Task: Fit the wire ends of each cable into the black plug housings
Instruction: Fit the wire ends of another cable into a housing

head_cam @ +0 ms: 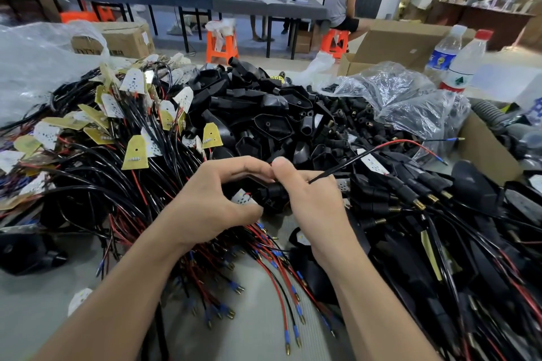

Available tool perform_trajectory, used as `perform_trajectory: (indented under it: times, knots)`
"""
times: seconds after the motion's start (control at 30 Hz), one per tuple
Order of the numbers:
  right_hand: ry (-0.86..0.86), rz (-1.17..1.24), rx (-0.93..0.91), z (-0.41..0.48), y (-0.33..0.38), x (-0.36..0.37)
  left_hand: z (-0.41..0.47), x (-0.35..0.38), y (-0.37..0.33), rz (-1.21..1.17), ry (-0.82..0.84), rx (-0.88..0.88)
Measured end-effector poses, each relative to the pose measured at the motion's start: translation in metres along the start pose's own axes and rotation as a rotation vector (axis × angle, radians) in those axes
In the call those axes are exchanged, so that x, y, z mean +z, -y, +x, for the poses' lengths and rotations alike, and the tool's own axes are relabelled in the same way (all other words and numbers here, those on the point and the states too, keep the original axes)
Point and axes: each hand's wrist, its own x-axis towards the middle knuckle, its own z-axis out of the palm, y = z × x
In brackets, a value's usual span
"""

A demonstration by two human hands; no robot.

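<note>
At the table's middle, my left hand (211, 199) and my right hand (311, 196) both grip one black plug housing (271, 195), fingers curled round it. A small white circuit board (242, 199) pokes out by my left fingers. From under my right fingers a black cable (337, 168) runs up to the right and splits into a red wire (410, 142) and a black wire, each with a blue-sleeved tip. A heap of empty black housings (272, 114) lies beyond my hands. Loose cables with yellow and white boards (135, 152) pile up at the left.
Red and black wires with brass tips (278, 281) fan out under my wrists. Finished plugs with cables (410, 199) crowd the right. Clear plastic bags (410, 99), two water bottles (466, 61) and a cardboard box (487, 152) stand at the right. Several people are at a far table.
</note>
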Motion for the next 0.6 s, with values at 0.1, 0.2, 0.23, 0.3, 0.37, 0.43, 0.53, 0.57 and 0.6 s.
perform_trajectory:
  times: [0.1,0.2,0.23,0.3,0.37,0.43,0.53,0.57,0.6]
  knots:
    - [0.038,0.038,-0.034,0.001,0.002,-0.001,0.002,-0.005,0.006,-0.007,0.025,-0.014]
    - [-0.07,0.114,-0.051,0.004,0.004,-0.004,0.004,-0.006,0.012,-0.017,-0.031,-0.08]
    - [-0.124,0.155,-0.045,0.005,0.005,-0.006,0.005,-0.005,0.013,-0.056,-0.077,-0.101]
    - [-0.209,0.24,-0.043,0.005,0.007,-0.007,0.005,-0.005,0.012,-0.067,-0.204,-0.097]
    - [-0.264,0.28,-0.044,0.005,0.008,-0.007,0.004,-0.004,0.01,0.055,-0.356,-0.069]
    - [-0.291,0.297,-0.036,0.005,0.009,-0.006,0.001,-0.002,0.008,0.253,-0.491,-0.032]
    - [-0.293,0.309,-0.016,0.005,0.009,-0.006,-0.001,0.004,0.004,0.458,-0.547,-0.021]
    - [-0.29,0.317,-0.009,0.005,0.009,-0.006,-0.002,0.006,0.003,0.473,-0.55,-0.041]
    - [-0.288,0.318,0.002,0.005,0.009,-0.006,-0.002,0.007,0.003,0.475,-0.552,-0.062]
